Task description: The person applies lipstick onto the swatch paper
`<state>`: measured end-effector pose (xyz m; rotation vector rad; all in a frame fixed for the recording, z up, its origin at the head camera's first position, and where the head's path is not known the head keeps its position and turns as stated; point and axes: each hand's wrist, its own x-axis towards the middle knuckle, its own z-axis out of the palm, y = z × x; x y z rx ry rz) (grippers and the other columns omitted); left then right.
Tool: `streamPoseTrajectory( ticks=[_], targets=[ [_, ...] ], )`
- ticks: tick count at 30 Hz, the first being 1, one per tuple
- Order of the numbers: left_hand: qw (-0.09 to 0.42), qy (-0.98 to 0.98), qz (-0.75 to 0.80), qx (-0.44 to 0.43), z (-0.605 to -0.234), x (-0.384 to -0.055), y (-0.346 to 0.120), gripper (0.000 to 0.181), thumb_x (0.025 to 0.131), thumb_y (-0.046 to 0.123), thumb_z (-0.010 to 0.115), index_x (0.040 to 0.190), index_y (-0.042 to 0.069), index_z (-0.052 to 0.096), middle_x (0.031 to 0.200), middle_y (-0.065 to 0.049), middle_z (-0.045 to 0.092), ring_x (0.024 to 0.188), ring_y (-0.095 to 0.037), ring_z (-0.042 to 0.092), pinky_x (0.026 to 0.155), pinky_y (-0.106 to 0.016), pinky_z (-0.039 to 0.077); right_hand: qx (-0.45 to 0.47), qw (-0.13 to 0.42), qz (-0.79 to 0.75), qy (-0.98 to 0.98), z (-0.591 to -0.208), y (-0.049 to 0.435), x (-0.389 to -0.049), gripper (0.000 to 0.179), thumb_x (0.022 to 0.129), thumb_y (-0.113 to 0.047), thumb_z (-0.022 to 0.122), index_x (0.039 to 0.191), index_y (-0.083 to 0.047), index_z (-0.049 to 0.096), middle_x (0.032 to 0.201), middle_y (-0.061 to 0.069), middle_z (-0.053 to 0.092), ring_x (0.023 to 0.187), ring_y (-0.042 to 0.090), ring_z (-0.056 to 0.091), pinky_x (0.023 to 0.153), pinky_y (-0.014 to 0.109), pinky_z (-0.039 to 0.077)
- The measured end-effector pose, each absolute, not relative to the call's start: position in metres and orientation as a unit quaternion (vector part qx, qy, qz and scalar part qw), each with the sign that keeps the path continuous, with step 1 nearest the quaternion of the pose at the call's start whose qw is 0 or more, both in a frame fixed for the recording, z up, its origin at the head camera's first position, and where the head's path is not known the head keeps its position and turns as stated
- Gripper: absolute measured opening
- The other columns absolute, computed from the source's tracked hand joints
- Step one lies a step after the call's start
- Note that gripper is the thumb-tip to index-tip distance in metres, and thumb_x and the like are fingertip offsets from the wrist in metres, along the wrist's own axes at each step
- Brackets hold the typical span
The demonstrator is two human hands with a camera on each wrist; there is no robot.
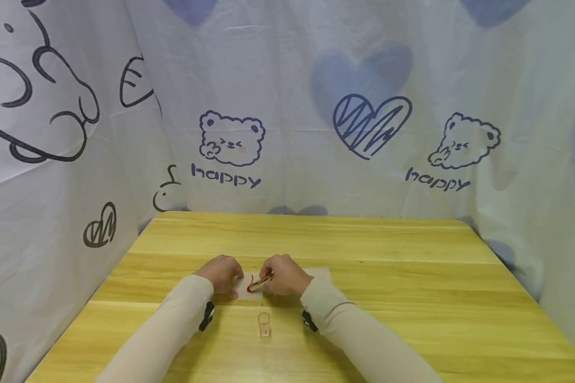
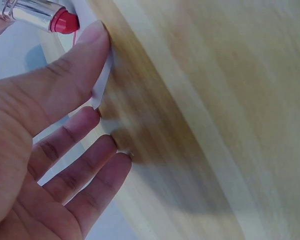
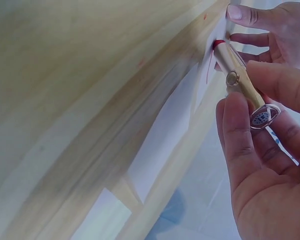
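Note:
My right hand (image 1: 284, 275) grips a lipstick (image 3: 242, 80) with a shiny gold and silver tube. Its red tip (image 2: 66, 23) points down and left, right at a small white paper (image 1: 241, 291). A thin red line shows on that paper beside the tip. On the paper's left end rests my left hand (image 1: 222, 275), its thumb (image 2: 90, 45) at the edge and the other fingers loosely extended toward the table. Nearer to me, between the forearms, stands a small clear lipstick cap (image 1: 264, 324).
Another white paper (image 1: 320, 273) lies to the right, partly behind the right hand. In the right wrist view, white pieces (image 3: 165, 130) lie in a row on the wooden table (image 1: 388, 298). A white printed curtain (image 1: 287, 106) hangs behind the table and along its sides.

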<state>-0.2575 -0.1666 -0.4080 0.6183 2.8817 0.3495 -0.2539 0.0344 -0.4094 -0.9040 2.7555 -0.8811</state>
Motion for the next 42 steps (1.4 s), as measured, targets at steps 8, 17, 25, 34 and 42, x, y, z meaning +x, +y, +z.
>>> streamPoseTrajectory(
  ticks=[8,17,25,34,42],
  targets=[
    [0.082,0.968,0.116,0.206,-0.409,-0.259,-0.168,0.043,0.064,0.015,0.092,0.102,0.004,0.075,0.104,-0.007,0.071,0.101,-0.028,0.064,0.088,-0.04,0.051,-0.31,0.073,-0.267,0.909,-0.404,0.032,-0.25,0.007,0.081,-0.007,0.077,0.085,-0.011,0.072,0.078,-0.006,0.065,0.071,0.005,0.059,0.065,0.02,0.05],
    [0.082,0.968,0.12,0.204,-0.407,-0.259,-0.168,0.042,0.063,0.014,0.092,0.101,0.004,0.076,0.102,-0.007,0.071,0.097,-0.026,0.064,0.086,-0.04,0.052,-0.321,0.085,-0.262,0.906,-0.399,0.031,-0.247,0.008,0.082,-0.006,0.076,0.083,-0.012,0.071,0.079,-0.006,0.065,0.072,0.004,0.057,0.066,0.021,0.049],
    [0.081,0.968,0.123,0.204,-0.407,-0.259,-0.167,0.042,0.064,0.014,0.092,0.102,0.004,0.076,0.102,-0.007,0.071,0.096,-0.025,0.064,0.086,-0.04,0.052,-0.324,0.084,-0.261,0.905,-0.398,0.032,-0.247,0.008,0.082,-0.007,0.075,0.085,-0.012,0.071,0.08,-0.007,0.064,0.072,0.004,0.058,0.066,0.021,0.049],
    [0.094,0.967,0.125,0.199,-0.409,-0.266,-0.166,0.043,0.064,0.014,0.092,0.102,0.005,0.075,0.102,-0.005,0.071,0.098,-0.024,0.063,0.087,-0.04,0.052,-0.321,0.069,-0.279,0.902,-0.391,0.039,-0.251,0.009,0.084,-0.007,0.072,0.087,-0.014,0.068,0.081,-0.006,0.065,0.069,0.007,0.055,0.063,0.022,0.048],
    [0.12,0.967,0.133,0.179,-0.406,-0.264,-0.165,0.046,0.066,0.016,0.091,0.107,0.006,0.074,0.108,-0.007,0.069,0.106,-0.028,0.061,0.091,-0.042,0.05,-0.316,0.041,-0.273,0.908,-0.387,0.053,-0.254,0.009,0.083,-0.01,0.075,0.084,-0.014,0.067,0.083,-0.003,0.068,0.069,0.007,0.054,0.063,0.023,0.047]
  ],
)
